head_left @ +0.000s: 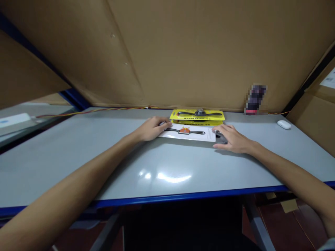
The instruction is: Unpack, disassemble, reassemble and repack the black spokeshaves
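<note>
A white card with a dark, two-handled spokeshave [184, 130] and an orange label on it lies low over the table, between my hands. My left hand [153, 129] is closed round its left end, thumb along the card. At the other end, my right hand [234, 139] grips the edge with fingers above and thumb below. A dark grey piece [220, 138] shows between these right fingers and the card; I cannot tell what it is. Just behind lie yellow packages [196, 115] marked "WOODWORKING TOOL", the top one bearing a spokeshave with a silvery centre.
The grey tabletop [178, 164] has a blue front edge. At the back right stands a dark, blurred-out object [255, 99], with a small white case [284, 124] to its right. Twisted wires [104, 110] run along the back, below cardboard walls [183, 52].
</note>
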Demonstrator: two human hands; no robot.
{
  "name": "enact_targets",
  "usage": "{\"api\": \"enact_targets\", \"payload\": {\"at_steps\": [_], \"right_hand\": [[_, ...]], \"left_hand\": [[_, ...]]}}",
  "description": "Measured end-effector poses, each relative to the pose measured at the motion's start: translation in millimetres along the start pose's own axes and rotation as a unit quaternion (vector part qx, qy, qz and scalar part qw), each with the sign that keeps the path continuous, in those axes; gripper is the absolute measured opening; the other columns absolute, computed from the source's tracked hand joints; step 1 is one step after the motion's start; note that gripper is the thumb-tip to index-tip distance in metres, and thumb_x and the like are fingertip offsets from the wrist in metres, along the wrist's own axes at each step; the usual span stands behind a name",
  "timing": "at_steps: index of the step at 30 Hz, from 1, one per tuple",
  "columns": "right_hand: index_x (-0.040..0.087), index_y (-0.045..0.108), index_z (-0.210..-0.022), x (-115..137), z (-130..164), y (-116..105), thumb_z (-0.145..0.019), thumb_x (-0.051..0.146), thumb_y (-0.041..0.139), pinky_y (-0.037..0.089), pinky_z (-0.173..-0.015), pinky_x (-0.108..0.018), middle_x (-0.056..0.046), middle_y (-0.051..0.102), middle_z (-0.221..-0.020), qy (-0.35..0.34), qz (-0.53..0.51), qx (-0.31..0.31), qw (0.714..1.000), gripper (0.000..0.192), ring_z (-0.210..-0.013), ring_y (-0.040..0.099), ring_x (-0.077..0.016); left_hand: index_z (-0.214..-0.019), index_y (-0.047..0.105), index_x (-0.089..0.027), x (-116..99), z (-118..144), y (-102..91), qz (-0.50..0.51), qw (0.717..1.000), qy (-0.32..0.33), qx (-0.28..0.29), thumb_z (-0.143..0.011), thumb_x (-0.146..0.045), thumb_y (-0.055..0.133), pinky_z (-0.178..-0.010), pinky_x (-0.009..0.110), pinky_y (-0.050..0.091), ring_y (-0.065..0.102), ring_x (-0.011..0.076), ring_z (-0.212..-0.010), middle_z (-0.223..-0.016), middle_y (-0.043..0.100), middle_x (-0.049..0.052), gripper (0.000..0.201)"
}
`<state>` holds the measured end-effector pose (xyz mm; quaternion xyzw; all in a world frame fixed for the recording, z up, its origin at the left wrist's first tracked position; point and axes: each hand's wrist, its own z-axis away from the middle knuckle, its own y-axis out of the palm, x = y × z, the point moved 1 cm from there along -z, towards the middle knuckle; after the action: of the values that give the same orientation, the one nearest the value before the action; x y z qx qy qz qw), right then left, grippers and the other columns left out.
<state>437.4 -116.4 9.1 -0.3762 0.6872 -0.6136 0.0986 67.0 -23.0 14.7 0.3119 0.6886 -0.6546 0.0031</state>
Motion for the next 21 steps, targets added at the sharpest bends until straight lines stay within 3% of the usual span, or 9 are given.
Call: {"api": "enact_targets", "payload": {"at_steps": [2, 6, 10, 16, 21], "right_hand": [[0.027, 0.058, -0.148, 1, 0, 0, -0.101, 0.057, 0.068, 0.036, -0.129, -0.071, -0.015, 0.069, -0.149, -0.002, 0.002, -0.01, 1.0, 0.057, -0.14, 0.062, -0.0413], [0.027, 0.058, -0.148, 1, 0, -1, -0.095, 0.06, 0.073, 0.053, -0.116, -0.063, -0.015, 0.068, -0.151, 0.02, -0.03, -0.01, 0.999, 0.064, -0.137, 0.065, -0.0407], [0.026, 0.06, -0.144, 0, 0, -3, -0.086, 0.058, 0.082, 0.056, -0.111, -0.06, -0.015, 0.072, -0.144, 0.029, -0.052, -0.016, 0.998, 0.07, -0.13, 0.069, -0.0393], [0.026, 0.062, -0.141, 3, -1, -3, -0.086, 0.058, 0.081, 0.057, -0.108, -0.057, -0.013, 0.075, -0.134, 0.009, -0.054, -0.021, 0.998, 0.067, -0.122, 0.071, -0.0372], [0.028, 0.06, -0.15, 8, -3, 1, -0.09, 0.06, 0.079, 0.057, -0.108, -0.059, -0.014, 0.066, -0.137, 0.003, -0.047, -0.01, 0.999, 0.071, -0.121, 0.067, -0.0364]], "left_hand": [[-0.099, 0.079, -0.021, 2, -1, -1.1, 0.023, 1.0, -0.005, 0.006, -0.09, -0.073, 0.047, -0.088, 0.035, 0.051, 0.07, 0.0305, -0.099, -0.109, 0.083, 0.008, 0.062], [-0.1, 0.079, -0.02, 10, -3, -7.2, 0.092, 0.995, -0.024, -0.012, -0.09, -0.068, 0.048, -0.091, 0.035, 0.054, 0.07, 0.0293, -0.102, -0.111, 0.082, 0.008, 0.058], [-0.105, 0.082, -0.018, 23, -7, -13.1, 0.085, 0.994, -0.056, -0.027, -0.09, -0.061, 0.047, -0.073, 0.031, 0.05, 0.063, 0.024, -0.08, -0.085, 0.074, 0.005, 0.057], [-0.084, 0.076, -0.019, 31, -9, -12.8, 0.06, 0.996, -0.068, -0.022, -0.086, -0.06, 0.051, -0.064, 0.03, 0.04, 0.053, 0.0185, -0.065, -0.07, 0.065, 0.004, 0.048], [-0.077, 0.071, -0.021, 29, -9, -17.8, 0.054, 0.996, -0.061, -0.027, -0.082, -0.061, 0.053, -0.063, 0.03, 0.036, 0.049, 0.0179, -0.064, -0.065, 0.059, 0.002, 0.044]]}}
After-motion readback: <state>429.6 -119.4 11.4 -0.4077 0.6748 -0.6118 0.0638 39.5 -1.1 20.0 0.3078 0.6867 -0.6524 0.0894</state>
